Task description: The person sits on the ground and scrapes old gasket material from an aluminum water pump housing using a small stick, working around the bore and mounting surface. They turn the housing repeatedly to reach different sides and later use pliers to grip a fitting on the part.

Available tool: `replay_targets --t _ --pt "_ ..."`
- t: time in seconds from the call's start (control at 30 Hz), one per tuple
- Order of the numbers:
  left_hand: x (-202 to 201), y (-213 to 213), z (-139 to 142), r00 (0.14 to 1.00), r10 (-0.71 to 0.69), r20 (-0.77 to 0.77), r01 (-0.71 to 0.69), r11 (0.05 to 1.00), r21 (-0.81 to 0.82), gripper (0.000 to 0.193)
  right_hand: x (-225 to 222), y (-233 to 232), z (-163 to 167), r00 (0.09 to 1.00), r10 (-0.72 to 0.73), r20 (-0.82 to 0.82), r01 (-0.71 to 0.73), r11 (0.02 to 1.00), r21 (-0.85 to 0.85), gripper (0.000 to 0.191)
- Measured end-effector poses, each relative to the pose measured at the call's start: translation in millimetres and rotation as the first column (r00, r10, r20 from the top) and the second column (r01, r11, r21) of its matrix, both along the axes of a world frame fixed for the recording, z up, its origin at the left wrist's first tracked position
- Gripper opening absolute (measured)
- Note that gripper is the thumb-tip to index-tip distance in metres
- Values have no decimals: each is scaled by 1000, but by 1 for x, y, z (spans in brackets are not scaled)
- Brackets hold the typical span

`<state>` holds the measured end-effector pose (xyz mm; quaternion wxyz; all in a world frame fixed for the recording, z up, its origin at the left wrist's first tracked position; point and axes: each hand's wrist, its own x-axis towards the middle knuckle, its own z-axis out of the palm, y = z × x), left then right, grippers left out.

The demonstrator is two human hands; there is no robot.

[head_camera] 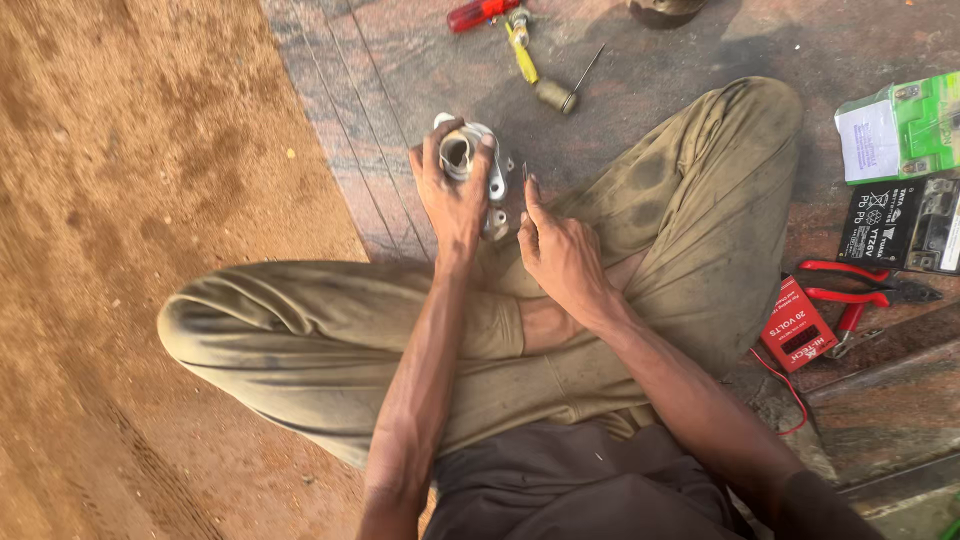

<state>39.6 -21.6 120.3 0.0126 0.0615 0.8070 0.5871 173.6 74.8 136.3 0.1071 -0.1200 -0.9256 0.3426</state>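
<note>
The left hand (455, 200) grasps the stiff, probably heavy cast metal housing (487, 180) around its round opening, while the right hand (560, 255) fingers pinch a thin pin (525, 175) beside it.

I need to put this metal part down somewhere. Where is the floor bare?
Bare stone floor lies ahead of the left hand, between the dirt and the red-handled screwdriver. The right side is crowded: black battery, red pliers, red tester.

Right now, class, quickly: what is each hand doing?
Left hand: closed around a silver metal part.
Right hand: fingers pinched on a thin tool at the part; which tool cannot be told.
</note>
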Motion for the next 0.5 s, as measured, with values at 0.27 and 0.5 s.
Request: replay_targets --t 0.27,0.5 --pt "-10 11 -10 999 -33 -26 34 999 13 44 -27 10 -9 998 -15 56 11 998 68 61" --pt "-6 17 -22 986 -96 -137 91 995 -37 44 -32 16 -27 996 -36 78 27 993 116 67"
